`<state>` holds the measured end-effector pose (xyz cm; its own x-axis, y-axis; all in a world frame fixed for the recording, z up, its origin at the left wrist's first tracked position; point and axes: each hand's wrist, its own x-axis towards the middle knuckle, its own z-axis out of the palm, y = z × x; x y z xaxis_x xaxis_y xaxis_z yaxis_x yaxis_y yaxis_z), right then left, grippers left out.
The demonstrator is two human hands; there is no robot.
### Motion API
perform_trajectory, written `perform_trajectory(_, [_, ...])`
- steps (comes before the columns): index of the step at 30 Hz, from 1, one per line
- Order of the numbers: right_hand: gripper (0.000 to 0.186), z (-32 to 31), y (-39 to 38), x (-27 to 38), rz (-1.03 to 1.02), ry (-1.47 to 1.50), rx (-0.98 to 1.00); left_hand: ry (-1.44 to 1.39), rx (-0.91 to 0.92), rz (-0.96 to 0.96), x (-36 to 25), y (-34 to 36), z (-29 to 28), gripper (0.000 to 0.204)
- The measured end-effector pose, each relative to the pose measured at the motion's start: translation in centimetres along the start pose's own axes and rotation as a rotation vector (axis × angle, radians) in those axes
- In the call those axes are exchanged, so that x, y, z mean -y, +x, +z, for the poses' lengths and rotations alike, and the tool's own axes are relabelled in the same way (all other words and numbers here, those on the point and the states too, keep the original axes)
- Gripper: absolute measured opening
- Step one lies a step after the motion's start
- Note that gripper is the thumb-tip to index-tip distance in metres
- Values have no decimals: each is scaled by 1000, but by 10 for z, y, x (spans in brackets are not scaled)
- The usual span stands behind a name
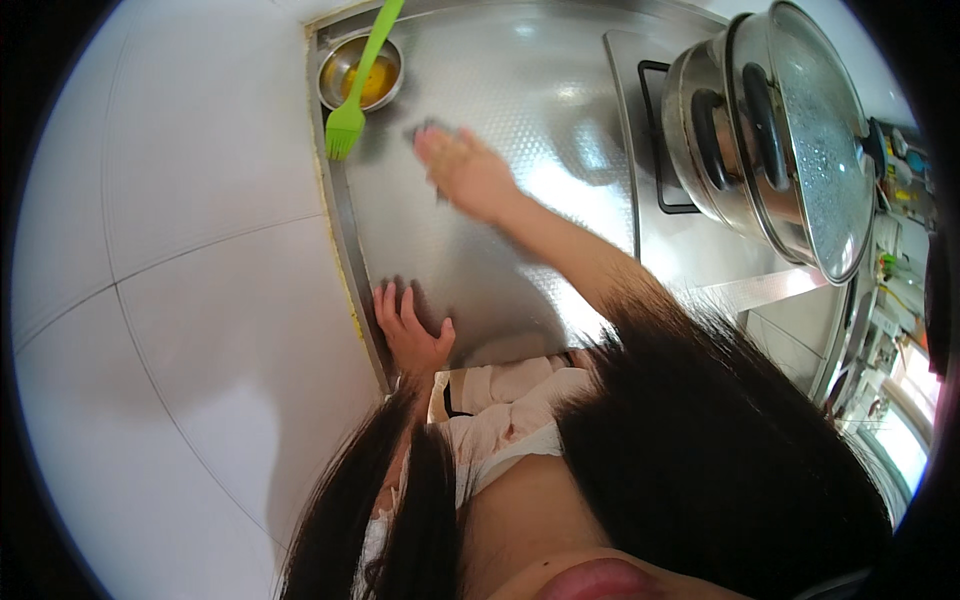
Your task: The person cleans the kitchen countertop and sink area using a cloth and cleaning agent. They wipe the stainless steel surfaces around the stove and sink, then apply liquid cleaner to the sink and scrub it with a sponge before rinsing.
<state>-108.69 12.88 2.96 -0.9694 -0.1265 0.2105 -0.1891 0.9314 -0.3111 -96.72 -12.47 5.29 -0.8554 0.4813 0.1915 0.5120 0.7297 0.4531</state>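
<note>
My left hand (412,335) lies on the near left part of the stainless-steel counter (470,270), fingers spread, holding nothing. Farther forward, my right hand (465,175) is stretched out low over the dimpled metal. A scrap of something dark grey (428,130) peeks out around its fingertips; blur and the hand itself hide what it is. Ahead and to the left of that hand stands a small steel bowl (328,78) with yellow liquid in it. Across the bowl rests a lime-green basting brush (346,122), its bristles overhanging the near rim.
To the right, a large steel pot (695,130) with black handles and a steamed-up glass lid (815,130) stands over a stove with a black pan support (652,140). A white tiled wall (200,180) borders the counter on the left. Cluttered shelves (900,250) appear at far right.
</note>
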Motion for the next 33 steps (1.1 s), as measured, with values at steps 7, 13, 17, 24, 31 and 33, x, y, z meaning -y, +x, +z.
perform_trajectory(7, [47, -49, 50, -180, 776, -224, -16, 0, -15, 57, 3, 8, 5, 66])
perform_trajectory(13, [51, -34, -50, -138, 742, -377, -172, 1, -22, 31, 3, 3, 2, 65])
perform_trajectory(17, [51, -52, -160, -34, 731, -342, -99, 0, 26, 13, 3, 6, 3, 69])
perform_trajectory(24, [45, -44, -113, -83, 661, -301, -230, 14, 17, 33, 0, 4, -1, 69])
perform_trajectory(31, [44, -18, 31, -207, 932, 133, -228, 29, 4, 103, 2, 4, 4, 67])
perform_trajectory(33, [43, -37, 29, -141, 761, -39, 50, 44, 3, 96, 6, 3, 7, 67])
